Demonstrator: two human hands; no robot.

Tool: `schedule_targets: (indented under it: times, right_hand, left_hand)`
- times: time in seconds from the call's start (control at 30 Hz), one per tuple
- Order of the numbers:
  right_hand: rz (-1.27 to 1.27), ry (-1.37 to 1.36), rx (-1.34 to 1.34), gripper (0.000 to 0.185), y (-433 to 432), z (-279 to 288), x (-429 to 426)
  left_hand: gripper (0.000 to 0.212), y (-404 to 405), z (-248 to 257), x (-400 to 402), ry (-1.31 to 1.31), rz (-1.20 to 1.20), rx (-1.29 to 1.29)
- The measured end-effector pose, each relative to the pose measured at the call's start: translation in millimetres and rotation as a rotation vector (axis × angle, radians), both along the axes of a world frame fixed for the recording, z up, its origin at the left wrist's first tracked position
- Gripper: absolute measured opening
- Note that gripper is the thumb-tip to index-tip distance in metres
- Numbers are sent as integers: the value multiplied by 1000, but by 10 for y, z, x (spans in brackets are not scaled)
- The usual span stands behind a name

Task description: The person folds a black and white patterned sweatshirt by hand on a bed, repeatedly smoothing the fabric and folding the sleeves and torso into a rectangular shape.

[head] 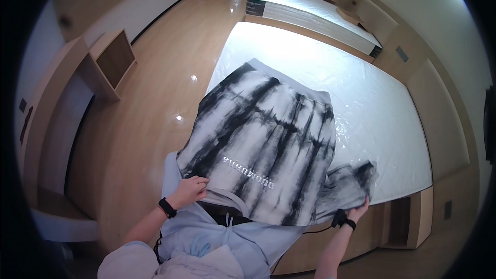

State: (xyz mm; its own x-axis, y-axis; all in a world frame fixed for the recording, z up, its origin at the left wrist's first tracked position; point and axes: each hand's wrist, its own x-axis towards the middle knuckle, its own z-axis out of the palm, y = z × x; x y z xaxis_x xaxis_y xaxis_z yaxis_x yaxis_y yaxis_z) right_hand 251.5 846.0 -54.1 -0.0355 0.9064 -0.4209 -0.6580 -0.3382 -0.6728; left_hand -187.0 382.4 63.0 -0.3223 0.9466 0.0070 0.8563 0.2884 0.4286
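Observation:
A black-and-white tie-dye sweatshirt lies spread over the near end of a mattress wrapped in clear plastic. Its grey ribbed hem points away from me, and its neckline is close to my waist. Raised lettering crosses the chest. My left hand pinches the fabric beside the neckline. Out to the right, my right hand grips the edge of a rumpled sleeve at the mattress edge. The other sleeve is not visible.
Beyond stands a second plastic-wrapped mattress on a wooden base. Padded headboard panels line the right wall. A wooden desk unit and an open cabinet are at the left. A bedside cubby sits at the lower right.

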Motion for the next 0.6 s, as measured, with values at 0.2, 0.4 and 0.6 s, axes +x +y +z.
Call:
schedule_targets:
  times: [0.2, 0.4, 0.6]
  right_hand:
    - [-220, -27, 19, 46, -525, -419, 971]
    - [-168, -69, 286, 40, -541, 392, 293]
    - [238, -408, 568, 12, -1462, 1227, -1454]
  left_hand:
    - [31, 65, 155, -92, -119, -80, -18]
    - [69, 170, -396, -60, 153, 41, -98]
    - [67, 81, -407, -93, 70, 1, -134]
